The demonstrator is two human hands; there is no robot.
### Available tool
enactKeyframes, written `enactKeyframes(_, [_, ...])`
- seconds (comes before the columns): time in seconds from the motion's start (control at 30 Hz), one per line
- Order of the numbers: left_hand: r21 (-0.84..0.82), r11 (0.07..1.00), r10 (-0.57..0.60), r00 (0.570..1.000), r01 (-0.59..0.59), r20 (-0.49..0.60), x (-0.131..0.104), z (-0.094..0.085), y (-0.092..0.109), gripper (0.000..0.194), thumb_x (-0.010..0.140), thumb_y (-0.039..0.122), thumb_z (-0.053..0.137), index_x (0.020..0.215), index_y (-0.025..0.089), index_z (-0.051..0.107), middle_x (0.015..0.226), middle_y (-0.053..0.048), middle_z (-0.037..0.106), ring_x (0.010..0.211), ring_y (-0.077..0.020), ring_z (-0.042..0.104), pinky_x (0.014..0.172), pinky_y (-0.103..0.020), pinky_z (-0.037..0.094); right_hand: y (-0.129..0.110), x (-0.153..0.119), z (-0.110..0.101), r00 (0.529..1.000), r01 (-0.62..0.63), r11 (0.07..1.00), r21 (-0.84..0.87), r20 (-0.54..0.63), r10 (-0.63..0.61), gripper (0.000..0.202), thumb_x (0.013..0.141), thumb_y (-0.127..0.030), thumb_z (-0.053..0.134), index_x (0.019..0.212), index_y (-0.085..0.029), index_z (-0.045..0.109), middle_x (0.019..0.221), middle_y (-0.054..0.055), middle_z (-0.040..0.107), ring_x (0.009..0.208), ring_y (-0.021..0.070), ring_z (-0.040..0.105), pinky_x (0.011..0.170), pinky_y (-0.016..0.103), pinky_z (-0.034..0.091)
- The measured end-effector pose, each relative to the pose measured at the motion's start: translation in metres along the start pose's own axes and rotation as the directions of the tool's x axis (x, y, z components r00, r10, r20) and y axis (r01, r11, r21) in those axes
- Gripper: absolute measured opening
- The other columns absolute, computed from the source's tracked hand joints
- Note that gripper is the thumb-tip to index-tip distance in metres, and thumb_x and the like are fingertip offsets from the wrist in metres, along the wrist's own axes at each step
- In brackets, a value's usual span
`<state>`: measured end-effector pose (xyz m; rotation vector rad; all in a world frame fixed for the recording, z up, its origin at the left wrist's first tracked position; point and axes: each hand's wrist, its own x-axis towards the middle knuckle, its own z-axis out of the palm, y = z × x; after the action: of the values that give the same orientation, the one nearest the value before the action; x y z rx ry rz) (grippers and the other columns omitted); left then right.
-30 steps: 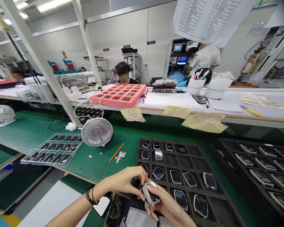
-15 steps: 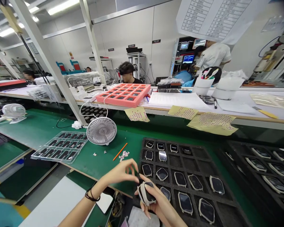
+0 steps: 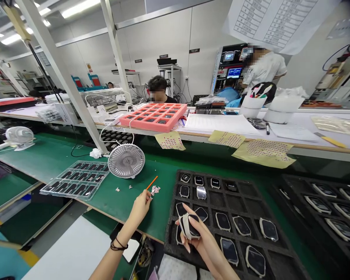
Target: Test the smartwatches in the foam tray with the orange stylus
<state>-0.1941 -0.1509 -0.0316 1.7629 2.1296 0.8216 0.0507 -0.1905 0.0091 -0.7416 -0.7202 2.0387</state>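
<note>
My right hand is closed around a smartwatch body with a pale frame and dark screen, held over the black foam tray. To the left, my left hand is down on the green bench, fingers pinched at the near end of a thin orange stick; the hand hides that end. Small whitish pieces lie in a pile just right of those fingertips. In the tray's compartments rest several watch bodies, among them one with a bright screen.
A white fan and a clear tray of black parts stand left on the bench. More watches fill a second black tray at right. Above runs a shelf with a pink foam tray. A person sits behind it.
My left hand has left the watch and moved left and down to the orange stick, pinching its near end. My right hand still holds the watch, slightly farther right and up.
</note>
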Motion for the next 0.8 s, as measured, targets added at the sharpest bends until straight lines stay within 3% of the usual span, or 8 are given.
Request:
enactKeyframes(0.1, [-0.185, 0.981, 0.059, 0.998, -0.060, -0.010, -0.014, -0.008, 0.025, 0.019, 0.083, 0.019, 0.050, 0.097, 0.018, 0.063, 0.073, -0.002, 0.063, 0.064, -0.0160, 0.060, 0.065, -0.028, 0.050, -0.002, 0.000, 0.008, 0.995, 0.088, 0.996, 0.027, -0.042, -0.087, 0.070, 0.082, -0.044, 0.063, 0.142, -0.026, 0.033, 0.096, 0.007, 0.067, 0.056, 0.0137, 0.056, 0.047, 0.026, 0.041])
enactKeyframes(0.17, [-0.444, 0.890, 0.081, 0.994, -0.108, -0.078, -0.029, -0.011, 0.056, 0.023, 0.086, 0.029, 0.051, 0.101, 0.019, 0.067, 0.089, -0.007, 0.066, 0.080, -0.0183, 0.062, 0.072, -0.029, 0.051, -0.002, 0.000, 0.015, 0.981, 0.175, 0.984, 0.029, -0.089, -0.172, 0.070, 0.083, -0.046, 0.062, 0.143, -0.028, 0.030, 0.102, 0.007, 0.066, 0.059, 0.0142, 0.056, 0.050, 0.027, 0.043])
enactKeyframes(0.27, [-0.683, 0.723, 0.005, 0.990, -0.102, -0.142, -0.054, -0.011, 0.106, 0.024, 0.084, 0.034, 0.059, 0.096, 0.018, 0.072, 0.088, -0.007, 0.066, 0.082, -0.0191, 0.061, 0.071, -0.027, 0.051, 0.002, 0.000, 0.024, 0.946, 0.293, 0.956, 0.002, -0.149, -0.289, 0.073, 0.082, -0.049, 0.061, 0.144, -0.031, 0.027, 0.109, 0.006, 0.064, 0.074, 0.0189, 0.060, 0.059, 0.031, 0.048])
enactKeyframes(0.37, [-0.792, 0.608, -0.030, 0.995, -0.055, -0.092, -0.070, -0.004, 0.139, 0.025, 0.083, 0.038, 0.061, 0.093, 0.018, 0.074, 0.084, -0.006, 0.063, 0.059, -0.0123, 0.055, 0.052, -0.023, 0.047, 0.008, -0.001, 0.027, 0.922, 0.349, 0.937, -0.027, -0.169, -0.349, 0.074, 0.081, -0.050, 0.061, 0.144, -0.032, 0.026, 0.115, 0.005, 0.062, 0.097, 0.0224, 0.059, 0.080, 0.035, 0.049])
enactKeyframes(0.5, [-0.823, 0.567, -0.075, 0.993, -0.035, -0.094, -0.077, 0.003, 0.149, 0.023, 0.082, 0.038, 0.064, 0.091, 0.020, 0.075, 0.079, -0.003, 0.060, 0.054, -0.0095, 0.048, 0.048, -0.022, 0.042, 0.013, -0.001, 0.024, 0.891, 0.414, 0.908, -0.067, -0.178, -0.419, 0.073, 0.083, -0.049, 0.058, 0.145, -0.030, 0.024, 0.126, 0.005, 0.058, 0.112, 0.0231, 0.054, 0.099, 0.039, 0.038])
enactKeyframes(0.63, [-0.838, 0.542, -0.104, 0.984, -0.069, -0.148, -0.078, 0.006, 0.149, 0.022, 0.082, 0.036, 0.064, 0.094, 0.021, 0.075, 0.074, -0.002, 0.058, 0.058, -0.0106, 0.050, 0.053, -0.022, 0.044, 0.015, 0.000, 0.022, 0.880, 0.430, 0.900, -0.074, -0.190, -0.436, 0.074, 0.083, -0.049, 0.058, 0.145, -0.030, 0.022, 0.128, 0.007, 0.056, 0.116, 0.0239, 0.052, 0.101, 0.041, 0.036])
enactKeyframes(0.8, [-0.794, 0.593, -0.037, 0.981, -0.133, -0.192, -0.079, 0.011, 0.150, 0.018, 0.082, 0.036, 0.064, 0.089, 0.023, 0.076, 0.074, -0.004, 0.060, 0.074, -0.0171, 0.057, 0.067, -0.027, 0.049, 0.018, 0.000, 0.020, 0.862, 0.447, 0.885, -0.133, -0.199, -0.465, 0.075, 0.084, -0.048, 0.058, 0.146, -0.030, 0.020, 0.129, 0.007, 0.055, 0.118, 0.0247, 0.051, 0.103, 0.042, 0.035])
